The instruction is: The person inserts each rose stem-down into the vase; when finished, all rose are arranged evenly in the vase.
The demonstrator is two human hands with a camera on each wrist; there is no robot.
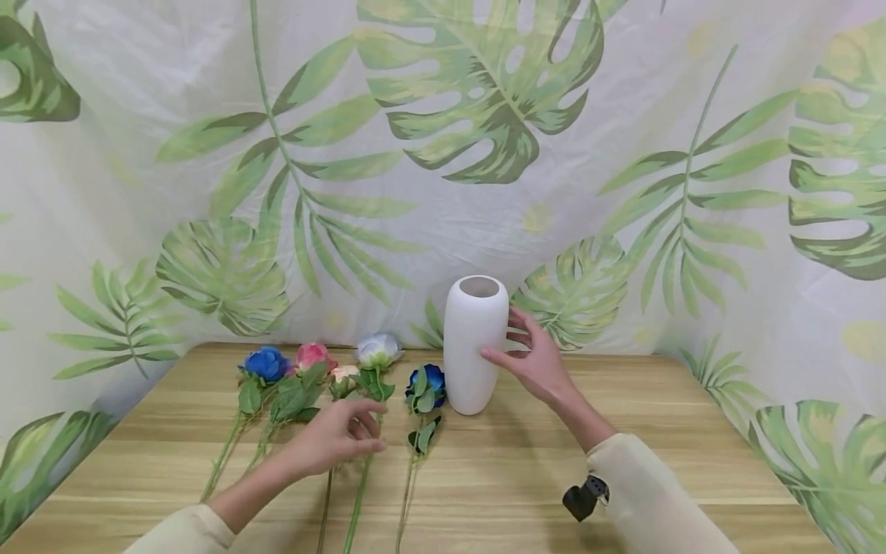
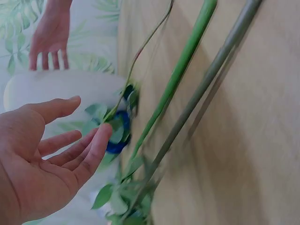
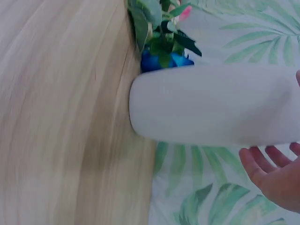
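Observation:
A tall white vase [image 1: 472,346] stands upright at the back of the table. My right hand [image 1: 538,362] is at the vase's right side, its thumb in front of the wall and its fingers extended along the far side; whether they press on it is unclear. My left hand [image 1: 335,438] hovers over the flower stems with loosely bent fingers and nothing in its grasp. Under it lies the green stem [image 2: 180,70] of a white artificial flower [image 1: 378,351]. Between that hand and the vase lies a dark blue rose [image 1: 426,385].
On the left of the wooden table [image 1: 540,477] lie a blue rose [image 1: 266,363], a pink rose [image 1: 314,355] and a peach flower [image 1: 344,374], blooms toward the back. A leaf-printed cloth [image 1: 443,215] hangs behind the table.

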